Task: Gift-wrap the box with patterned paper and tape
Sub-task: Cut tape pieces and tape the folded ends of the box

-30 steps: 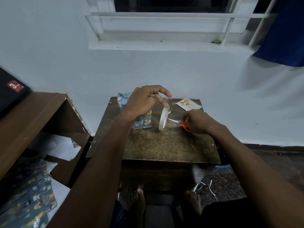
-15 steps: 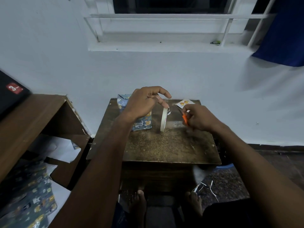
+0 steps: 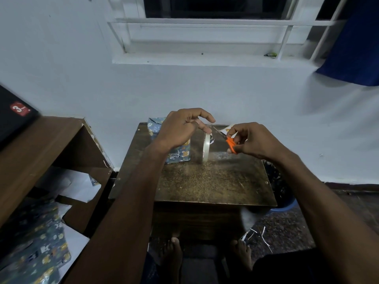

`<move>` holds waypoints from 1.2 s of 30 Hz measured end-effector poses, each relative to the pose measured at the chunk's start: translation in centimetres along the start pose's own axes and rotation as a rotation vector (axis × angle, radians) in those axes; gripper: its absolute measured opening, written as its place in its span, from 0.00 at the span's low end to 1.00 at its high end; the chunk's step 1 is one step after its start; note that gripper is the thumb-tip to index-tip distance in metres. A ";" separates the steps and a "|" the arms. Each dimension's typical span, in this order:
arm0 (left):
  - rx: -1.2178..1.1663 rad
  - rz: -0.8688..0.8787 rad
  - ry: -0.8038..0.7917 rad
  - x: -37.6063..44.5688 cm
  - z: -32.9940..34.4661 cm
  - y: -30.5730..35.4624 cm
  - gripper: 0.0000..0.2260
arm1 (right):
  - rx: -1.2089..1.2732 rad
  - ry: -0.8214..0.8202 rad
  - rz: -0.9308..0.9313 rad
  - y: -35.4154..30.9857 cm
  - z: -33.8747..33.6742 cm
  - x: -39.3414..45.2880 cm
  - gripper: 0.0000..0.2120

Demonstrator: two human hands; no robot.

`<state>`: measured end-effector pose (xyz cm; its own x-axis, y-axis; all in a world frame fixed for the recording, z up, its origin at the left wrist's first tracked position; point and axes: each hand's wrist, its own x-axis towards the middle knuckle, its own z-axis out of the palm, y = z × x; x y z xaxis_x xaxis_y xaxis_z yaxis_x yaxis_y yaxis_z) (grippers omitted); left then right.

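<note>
White wall and a barred window back a small dark wooden worktop (image 3: 215,181) where the person sits. Under the left hand (image 3: 180,128), partly hidden behind it, stands the box (image 3: 178,154), already covered in blue patterned paper with little bears. Just to the right of that hand a roll of clear tape (image 3: 206,147) stands on edge; the left fingers curl above it, thumb and finger seemingly pinching the pulled-out tape end. The right hand (image 3: 254,140) grips orange-handled scissors (image 3: 229,143), blades pointing toward the left fingertips. Off to the left hand's side, more patterned paper (image 3: 41,253) lies low beside a wooden shelf (image 3: 41,144).
</note>
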<state>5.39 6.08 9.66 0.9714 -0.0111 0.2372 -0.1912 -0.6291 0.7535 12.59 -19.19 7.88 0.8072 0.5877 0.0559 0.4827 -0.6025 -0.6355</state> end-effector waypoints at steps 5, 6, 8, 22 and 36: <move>-0.011 0.002 -0.011 -0.1 0.0 0.2 0.21 | -0.057 0.015 -0.019 -0.2 0.0 0.0 0.19; -0.007 0.003 -0.010 -0.1 0.0 0.2 0.21 | -0.051 0.018 -0.025 -0.2 0.0 0.1 0.17; 0.017 0.001 -0.012 -0.1 0.1 0.2 0.22 | -0.052 0.029 -0.032 -0.2 0.1 0.2 0.15; 0.057 0.013 0.012 0.2 0.2 0.1 0.24 | -0.047 0.146 -0.087 -0.7 0.7 0.4 0.18; 0.066 -0.024 0.016 0.6 0.2 -0.5 0.24 | -0.119 0.244 -0.145 -0.1 1.5 0.8 0.21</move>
<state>6.15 6.20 9.28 0.9730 0.0165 0.2301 -0.1581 -0.6787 0.7172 12.68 -17.82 6.84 0.7775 0.5341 0.3320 0.6239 -0.5892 -0.5133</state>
